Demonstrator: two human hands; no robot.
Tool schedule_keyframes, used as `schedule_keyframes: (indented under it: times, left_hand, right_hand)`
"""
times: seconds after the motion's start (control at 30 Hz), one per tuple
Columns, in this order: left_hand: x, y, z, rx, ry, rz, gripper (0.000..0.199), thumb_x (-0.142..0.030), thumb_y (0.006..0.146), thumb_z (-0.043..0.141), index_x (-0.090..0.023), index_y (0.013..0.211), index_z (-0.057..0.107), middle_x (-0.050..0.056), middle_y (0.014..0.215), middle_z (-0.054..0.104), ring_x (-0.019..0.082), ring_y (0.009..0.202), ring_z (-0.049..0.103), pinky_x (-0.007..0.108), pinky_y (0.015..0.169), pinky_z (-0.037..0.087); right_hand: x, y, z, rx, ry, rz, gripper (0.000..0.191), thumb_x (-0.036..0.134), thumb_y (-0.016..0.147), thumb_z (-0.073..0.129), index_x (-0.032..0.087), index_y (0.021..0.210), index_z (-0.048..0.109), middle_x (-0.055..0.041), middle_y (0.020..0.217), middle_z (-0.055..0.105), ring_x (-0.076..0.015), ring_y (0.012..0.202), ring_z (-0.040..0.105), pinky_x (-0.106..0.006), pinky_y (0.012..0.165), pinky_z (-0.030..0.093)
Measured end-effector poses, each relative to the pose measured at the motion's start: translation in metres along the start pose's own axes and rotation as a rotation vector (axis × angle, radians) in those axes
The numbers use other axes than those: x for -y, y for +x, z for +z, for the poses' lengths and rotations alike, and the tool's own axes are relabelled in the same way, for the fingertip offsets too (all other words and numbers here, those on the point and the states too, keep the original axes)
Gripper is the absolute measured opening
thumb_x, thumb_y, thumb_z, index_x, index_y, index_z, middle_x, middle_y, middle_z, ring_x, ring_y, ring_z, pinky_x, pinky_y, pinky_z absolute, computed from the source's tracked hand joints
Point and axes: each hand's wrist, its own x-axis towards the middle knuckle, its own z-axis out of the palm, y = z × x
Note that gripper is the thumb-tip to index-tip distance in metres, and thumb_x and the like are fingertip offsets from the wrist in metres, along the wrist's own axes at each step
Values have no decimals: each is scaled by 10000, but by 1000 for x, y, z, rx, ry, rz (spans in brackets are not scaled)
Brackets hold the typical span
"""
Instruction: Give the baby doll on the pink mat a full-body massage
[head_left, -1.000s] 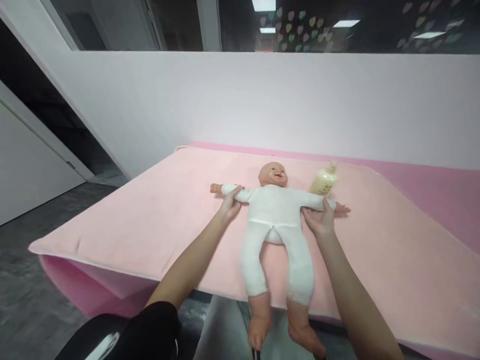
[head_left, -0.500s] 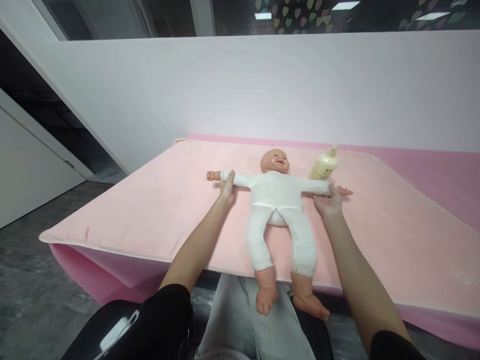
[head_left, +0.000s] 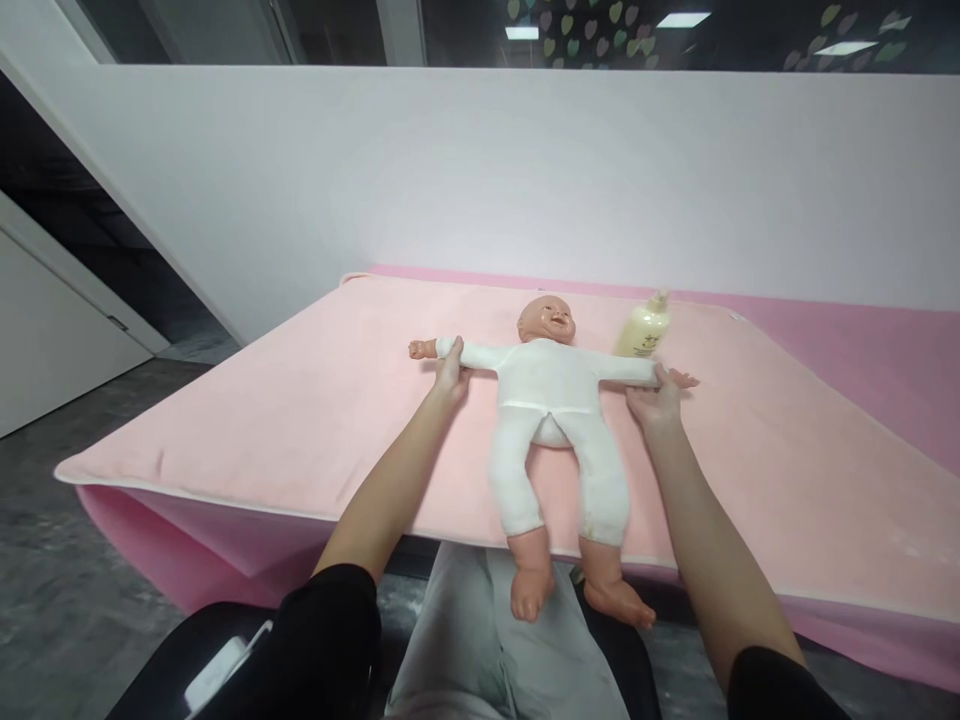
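A baby doll with a white cloth body lies on its back, head toward the wall and arms stretched out sideways. Its feet hang over the table's near edge. My left hand is closed round the doll's forearm on the left, thumb on top. On the right, my right hand grips the other forearm near the wrist, its fingers under the sleeve. Just behind that arm a pale yellow pump bottle rests tilted on the mat, its lower end partly hidden.
A light pink mat with a pale border covers the table over a darker pink cloth. Behind rises a white wall with a window above. My legs are under the near edge.
The whole view has shifted slightly. Both hands keep their hold on the doll's arms, and the doll lies in the same pose.
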Motion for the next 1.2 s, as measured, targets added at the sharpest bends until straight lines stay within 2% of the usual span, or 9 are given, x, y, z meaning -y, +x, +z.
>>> schedule_keyframes:
  times: [0.13,0.3,0.5,0.63,0.77,0.87,1.03,1.2]
  left_hand:
    - [1,0,-1,-8,23,6,66,-233,861,629,-194,881,580,45,906,671,203,1079,608,348,1010,468]
    - [-3,6,-3,27,-3,-64,149,-264,869,619,-206,1001,587,45,963,684,184,1065,624,328,1003,479]
    - [-7,7,-4,35,-44,-100,191,-330,882,598,-194,1016,587,70,1009,683,200,1081,620,336,1003,485]
    - [-6,7,-5,50,-58,-76,274,-419,905,538,-205,1071,587,86,1078,673,213,1134,596,347,995,485]
    - [-5,9,-7,61,-61,-56,360,-499,904,497,-214,1104,588,98,1173,648,228,1197,559,350,993,479]
    - [-5,10,-9,68,-73,-60,403,-540,893,489,-222,1115,599,96,1168,654,239,1197,558,362,988,484]
    - [-4,12,-10,89,-63,-58,397,-521,907,474,-224,1146,581,97,1169,650,225,1174,573,363,989,479]
    - [-5,11,-8,56,-72,-72,339,-458,912,506,-257,1183,537,71,1128,659,186,1102,613,342,975,473]
  right_hand:
    - [-4,1,-1,39,-54,-25,116,233,904,530,208,1001,589,-14,1160,645,-79,1020,633,-244,930,530]
    - [-6,-2,-5,139,-100,-62,153,296,901,540,221,1025,587,-16,1183,628,-94,1043,619,-273,963,515]
    - [0,-3,-8,85,-28,-17,155,367,893,526,238,964,573,-3,1096,636,-103,1010,627,-313,920,539]
    - [1,-2,-7,80,-29,-18,134,368,878,535,247,926,566,17,1032,641,-106,984,630,-335,920,535]
    - [1,-3,-8,79,-31,-25,157,398,869,542,255,931,564,12,1033,634,-118,987,627,-364,923,532]
    - [1,-3,-9,88,-13,-35,173,420,860,558,268,944,562,13,1058,626,-124,1001,625,-379,924,530]
    - [1,-1,-10,100,-23,-27,163,408,874,543,262,943,561,11,1066,628,-125,1017,620,-388,933,523]
    - [1,0,-8,100,-38,-11,118,343,879,528,249,936,572,5,1057,640,-128,1009,623,-406,951,508]
